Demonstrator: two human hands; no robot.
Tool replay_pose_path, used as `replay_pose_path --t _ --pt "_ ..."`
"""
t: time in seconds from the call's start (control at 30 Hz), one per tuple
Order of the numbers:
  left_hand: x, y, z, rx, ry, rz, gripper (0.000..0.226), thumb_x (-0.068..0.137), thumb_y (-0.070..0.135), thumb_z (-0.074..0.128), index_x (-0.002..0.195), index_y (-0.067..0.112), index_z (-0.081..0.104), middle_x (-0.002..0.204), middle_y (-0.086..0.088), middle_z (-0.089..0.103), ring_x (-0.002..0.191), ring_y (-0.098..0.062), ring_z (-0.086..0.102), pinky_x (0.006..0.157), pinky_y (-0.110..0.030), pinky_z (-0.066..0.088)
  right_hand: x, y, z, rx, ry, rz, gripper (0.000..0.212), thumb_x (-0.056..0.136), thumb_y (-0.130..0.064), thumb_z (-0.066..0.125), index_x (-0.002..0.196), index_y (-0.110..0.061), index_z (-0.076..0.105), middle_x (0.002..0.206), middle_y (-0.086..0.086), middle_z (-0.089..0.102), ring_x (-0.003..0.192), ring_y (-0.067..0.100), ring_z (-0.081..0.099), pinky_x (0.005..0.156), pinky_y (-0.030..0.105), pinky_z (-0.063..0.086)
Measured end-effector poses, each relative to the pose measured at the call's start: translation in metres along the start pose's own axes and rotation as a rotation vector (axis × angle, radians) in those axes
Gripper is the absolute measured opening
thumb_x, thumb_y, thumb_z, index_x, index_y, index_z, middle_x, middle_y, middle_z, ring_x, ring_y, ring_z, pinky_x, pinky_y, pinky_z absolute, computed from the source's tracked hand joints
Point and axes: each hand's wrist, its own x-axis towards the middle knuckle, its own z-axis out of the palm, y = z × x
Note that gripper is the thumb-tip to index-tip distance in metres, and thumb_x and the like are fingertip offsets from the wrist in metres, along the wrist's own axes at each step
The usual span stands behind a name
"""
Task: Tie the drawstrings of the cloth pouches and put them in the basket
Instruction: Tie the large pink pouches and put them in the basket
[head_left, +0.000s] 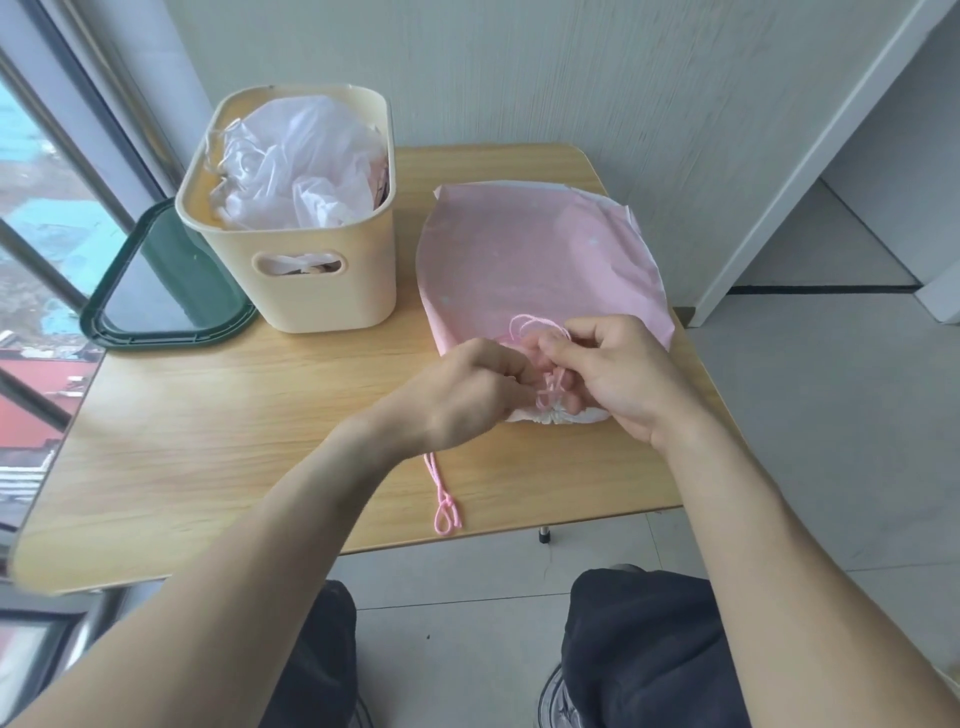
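A pink cloth pouch (535, 254) lies flat on the wooden table (234, 415), right of centre, its gathered mouth (558, 415) turned toward me. My left hand (467, 395) and my right hand (618, 374) meet at that mouth, both pinching the thin pink drawstring (550, 389). A loop of cord (530, 325) arches above my fingers. Another length of the drawstring (445, 499) trails toward the table's near edge and ends in a small loop. The cream plastic basket (322, 291) stands at the back left, holding crumpled translucent white pouches (301, 166).
A dark green tray (156, 332) sits beside the basket, overhanging the table's left side by the window. A wall rises right behind the table. My knees in dark trousers (639, 639) are under the near edge, above a tiled floor.
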Motion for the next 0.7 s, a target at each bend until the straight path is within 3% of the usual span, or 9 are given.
replay_pose_path --t 0.07,0.17,0.23,0.3,0.37,0.47,0.6,0.7 --pt "0.001 0.000 -0.004 -0.224 -0.111 -0.141 0.047 0.095 -0.002 0.047 0.055 0.021 0.037 0.052 0.004 0.025 0.045 -0.013 0.017 0.041 -0.019 0.014 0.001 -0.001 -0.001 0.048 0.018 0.003 0.019 0.095 -0.022 0.069 0.101 -0.005 0.076 0.089 0.034 0.063 0.057 0.022 0.062 0.053 0.031 0.055" --pt "0.001 -0.003 -0.011 -0.360 -0.200 -0.191 0.034 0.095 -0.001 0.037 0.075 0.019 0.018 0.054 0.004 0.018 0.044 -0.011 0.011 0.040 -0.017 0.010 0.009 0.005 -0.003 -0.044 0.168 -0.025 0.031 0.091 -0.027 0.075 0.116 -0.011 0.072 0.099 0.008 0.073 0.089 0.022 0.073 0.082 0.046 0.062" --pt "0.000 -0.004 -0.013 -0.450 -0.193 -0.185 0.030 0.095 0.001 0.033 0.081 0.018 0.013 0.054 0.004 0.017 0.043 -0.009 0.010 0.039 -0.017 0.011 0.012 0.008 -0.003 -0.173 0.345 -0.154 0.027 0.089 -0.027 0.076 0.114 -0.016 0.070 0.099 -0.004 0.070 0.093 0.015 0.070 0.086 0.042 0.060" --pt "0.001 -0.005 -0.012 -0.537 -0.147 -0.186 0.030 0.096 0.003 0.033 0.076 0.020 0.019 0.055 0.004 0.021 0.042 -0.008 0.012 0.038 -0.018 0.010 0.008 0.003 -0.005 -0.211 0.447 -0.354 0.012 0.090 -0.028 0.073 0.097 -0.018 0.070 0.094 -0.004 0.070 0.087 0.009 0.067 0.081 0.027 0.057" --pt "0.001 -0.005 -0.008 -0.615 -0.084 -0.196 0.030 0.097 0.003 0.033 0.072 0.020 0.036 0.055 0.004 0.026 0.041 -0.008 0.015 0.039 -0.019 0.010 0.001 -0.003 -0.008 -0.257 0.366 -0.533 0.017 0.091 -0.027 0.072 0.081 -0.014 0.068 0.085 -0.002 0.068 0.079 0.009 0.063 0.072 0.020 0.049" --pt "0.002 -0.005 -0.004 -0.673 -0.036 -0.196 0.029 0.097 0.005 0.035 0.072 0.017 0.044 0.055 0.004 0.029 0.042 -0.007 0.016 0.038 -0.019 0.011 -0.007 -0.003 -0.006 -0.373 0.057 -0.568 0.019 0.085 -0.033 0.078 0.082 -0.015 0.072 0.084 -0.004 0.066 0.075 0.013 0.062 0.066 0.026 0.049" --pt "0.005 -0.006 -0.003 -0.697 -0.002 -0.214 0.029 0.099 0.008 0.038 0.073 0.017 0.046 0.056 0.004 0.030 0.042 -0.007 0.018 0.037 -0.019 0.015 -0.006 0.002 -0.001 -0.305 0.022 -0.543 0.022 0.074 -0.028 0.090 0.086 -0.017 0.076 0.088 -0.002 0.069 0.074 0.019 0.067 0.068 0.039 0.057" --pt "0.008 -0.008 0.000 -0.745 0.057 -0.214 0.027 0.101 0.009 0.038 0.078 0.016 0.049 0.056 0.004 0.031 0.042 -0.007 0.018 0.036 -0.019 0.014 -0.006 0.000 -0.005 -0.288 0.011 -0.453 0.019 0.075 -0.024 0.090 0.090 -0.021 0.079 0.084 -0.006 0.074 0.074 0.017 0.070 0.070 0.041 0.058"
